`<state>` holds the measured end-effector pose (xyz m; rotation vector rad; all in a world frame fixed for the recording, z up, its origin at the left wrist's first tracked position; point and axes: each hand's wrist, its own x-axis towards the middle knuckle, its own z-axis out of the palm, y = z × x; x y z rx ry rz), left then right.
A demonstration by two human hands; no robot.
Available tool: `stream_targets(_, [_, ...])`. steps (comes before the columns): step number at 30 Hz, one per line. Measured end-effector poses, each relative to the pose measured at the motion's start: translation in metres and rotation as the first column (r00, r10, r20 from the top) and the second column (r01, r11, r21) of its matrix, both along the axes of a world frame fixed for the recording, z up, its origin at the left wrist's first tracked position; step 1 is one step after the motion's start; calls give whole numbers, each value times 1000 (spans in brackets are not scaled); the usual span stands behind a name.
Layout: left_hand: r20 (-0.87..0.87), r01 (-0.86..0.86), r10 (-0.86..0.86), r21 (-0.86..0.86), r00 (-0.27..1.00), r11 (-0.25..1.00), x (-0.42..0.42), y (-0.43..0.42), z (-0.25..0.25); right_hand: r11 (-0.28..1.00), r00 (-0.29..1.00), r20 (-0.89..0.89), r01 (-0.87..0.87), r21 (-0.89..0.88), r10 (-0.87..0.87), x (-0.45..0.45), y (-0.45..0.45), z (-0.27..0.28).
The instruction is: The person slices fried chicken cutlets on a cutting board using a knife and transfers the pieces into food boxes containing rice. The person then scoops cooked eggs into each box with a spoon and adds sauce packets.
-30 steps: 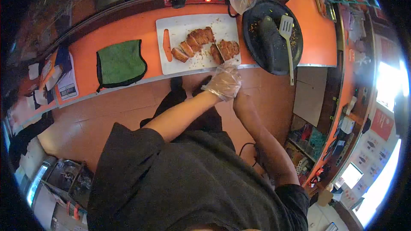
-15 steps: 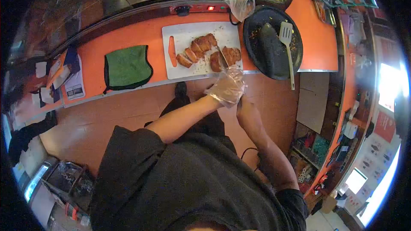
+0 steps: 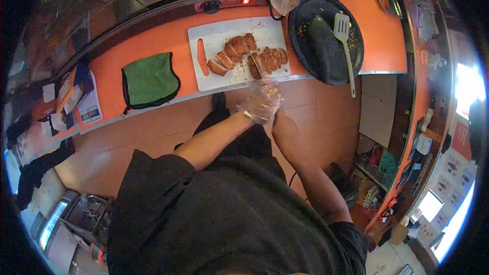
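Your left hand [image 3: 262, 101], in a clear plastic glove, sits just right of the frame's centre, a little above mid-height, directly below the sliced meat [image 3: 234, 50] on the white cutting board [image 3: 216, 35]. The meat lies in the upper middle of the frame in two rows of pieces, one towards the left of the board and one nearer its right edge. A knife [image 3: 259, 65] has its blade at the left end of the right-hand row, pointing up the frame, with its lower end running down to your gloved fingers. Your right hand [image 3: 285, 128] is curled just below and right of the glove, near it and farther from the meat; its fingers are partly hidden, as is the knife's handle, so you cannot tell from this view which hand grips it, or whether both do. Right of the board, in the upper right, a black platter [image 3: 354, 46] carries a pale slotted spatula [image 3: 347, 56]; a green cloth [image 3: 150, 80] lies upper left on the orange counter [image 3: 168, 35].
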<state>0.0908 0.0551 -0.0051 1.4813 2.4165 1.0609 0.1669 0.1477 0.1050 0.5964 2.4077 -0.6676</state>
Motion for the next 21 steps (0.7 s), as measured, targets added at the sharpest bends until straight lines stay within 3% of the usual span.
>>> stream_targets(1, [389, -135, 45, 207, 920, 969, 6, 0, 3, 1000, 1000, -1, 6, -3, -6, -1, -2, 6])
stream_targets(3, [705, -323, -9, 336, 709, 885, -1, 3, 6, 997, 999, 48, -27, 71, 23, -10, -4, 22])
stream_targets(4, [371, -188, 75, 279, 926, 942, -8, 3, 5, 998, 999, 46, -20, 64, 17, -11, -3, 21])
stream_targets(5, [-25, -83, 89, 166, 996, 983, -10, 2, 5, 1000, 1000, -11, -13, 4, 13, -12, 0, 20])
stream_targets(6, [-24, -78, 83, 161, 996, 984, -11, -1, 4, 999, 998, -69, -10, -51, 6, -12, 1, 20])
stream_targets(8, [-283, -18, -13, -105, 959, 994, -20, 1, 2, 1000, 998, -62, 10, -6, -11, 9, 4, -31])
stream_targets(9, [-156, -10, -5, -99, 988, 995, -22, 6, 3, 999, 998, -56, 31, 29, -29, -1, -1, -32])
stream_targets(10, [-163, -14, -4, -108, 987, 994, -31, 8, 1, 999, 998, -63, 28, 20, -26, -8, 3, -32])
stream_targets(12, [-75, -15, 41, 317, 996, 948, -35, 11, 0, 999, 998, -50, 32, -27, -33, -11, 14, -14])
stream_targets(13, [-20, -57, 67, 312, 998, 948, -39, 2, 15, 998, 998, -39, 47, -37, -49, -9, 18, -7])
stream_targets(14, [-17, -46, 54, 305, 998, 951, -42, -5, 30, 994, 989, -137, 36, -99, -50, -9, 24, -3])
stream_targets(16, [-131, -453, 508, 303, 852, 838, -38, -22, 53, 984, 971, -230, 31, -173, -71, -6, 36, 0])
stream_targets(19, [20, -528, 531, 144, 847, 837, -37, -34, 43, 981, 972, -205, 75, -180, -112, 7, 49, 6])
stream_targets(20, [93, -527, 520, 91, 849, 845, -37, -34, 35, 955, 979, -102, 147, -257, -178, 9, 54, 10])
stream_targets(21, [7, -531, 532, -52, 847, 846, -31, -34, 24, 919, 972, 10, 225, -324, -235, 12, 59, 12])
